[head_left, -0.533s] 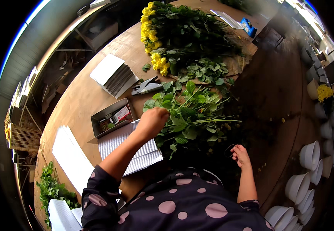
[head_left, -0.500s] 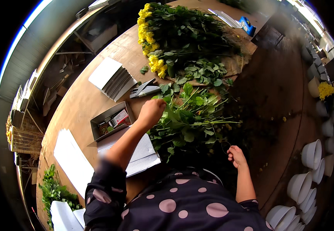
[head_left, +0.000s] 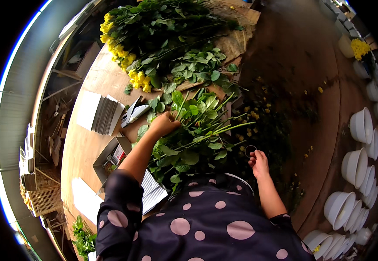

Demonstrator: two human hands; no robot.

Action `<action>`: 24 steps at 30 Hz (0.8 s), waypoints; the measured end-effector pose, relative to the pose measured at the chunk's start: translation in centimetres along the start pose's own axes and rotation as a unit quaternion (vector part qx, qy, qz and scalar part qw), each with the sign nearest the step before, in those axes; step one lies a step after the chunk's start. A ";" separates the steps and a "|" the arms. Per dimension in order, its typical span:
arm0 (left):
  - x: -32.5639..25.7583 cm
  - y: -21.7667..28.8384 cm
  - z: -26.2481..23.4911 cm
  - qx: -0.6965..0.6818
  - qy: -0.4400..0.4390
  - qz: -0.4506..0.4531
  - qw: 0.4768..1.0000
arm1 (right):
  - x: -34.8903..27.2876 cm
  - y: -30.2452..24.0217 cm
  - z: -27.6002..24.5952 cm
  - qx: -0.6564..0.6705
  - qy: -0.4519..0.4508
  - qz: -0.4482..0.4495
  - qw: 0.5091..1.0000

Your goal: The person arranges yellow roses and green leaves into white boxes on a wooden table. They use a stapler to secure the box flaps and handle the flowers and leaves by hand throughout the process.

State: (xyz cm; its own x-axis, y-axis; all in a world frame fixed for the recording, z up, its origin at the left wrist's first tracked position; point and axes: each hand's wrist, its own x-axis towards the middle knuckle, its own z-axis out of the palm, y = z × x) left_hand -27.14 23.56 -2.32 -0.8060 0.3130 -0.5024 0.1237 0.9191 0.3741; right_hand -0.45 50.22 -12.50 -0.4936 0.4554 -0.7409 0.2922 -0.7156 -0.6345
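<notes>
Bundling cut stems on the counter, left hand holding, right hand bringing a band.

Head view: the left hand is closed over the bunch of leafy green stems lying across the wooden counter, its grip wrapped about the stalks near their left end. The right hand, near and to the right, pinches a thin ring-shaped band between its fingertips, just off the cut ends. Judged next: slipping the band over those ends calls for a steady bunch.
</notes>
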 end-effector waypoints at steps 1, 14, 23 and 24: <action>-0.3 0.4 -0.4 -0.014 0.004 -0.004 1.000 | 0.2 0.0 0.2 -0.005 0.014 -0.015 1.000; 1.5 -2.5 1.1 -0.351 -0.140 0.011 0.926 | 1.8 3.6 4.3 -0.323 -0.287 -0.042 0.901; 2.1 -2.4 1.7 -0.057 -0.048 -0.001 0.997 | 0.1 5.3 5.5 -0.363 -0.329 -0.009 0.872; 2.0 -2.3 1.5 -0.068 -0.073 -0.003 0.995 | 0.5 5.2 5.4 -0.336 -0.297 0.022 0.894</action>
State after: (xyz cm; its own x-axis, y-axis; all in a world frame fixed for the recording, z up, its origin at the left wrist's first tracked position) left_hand -28.12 22.46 -5.37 -0.7125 0.3485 -0.6090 0.0318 0.8831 0.4681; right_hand -3.62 43.92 -14.99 -0.7587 -0.0703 -0.6476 0.6496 -0.1561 -0.7441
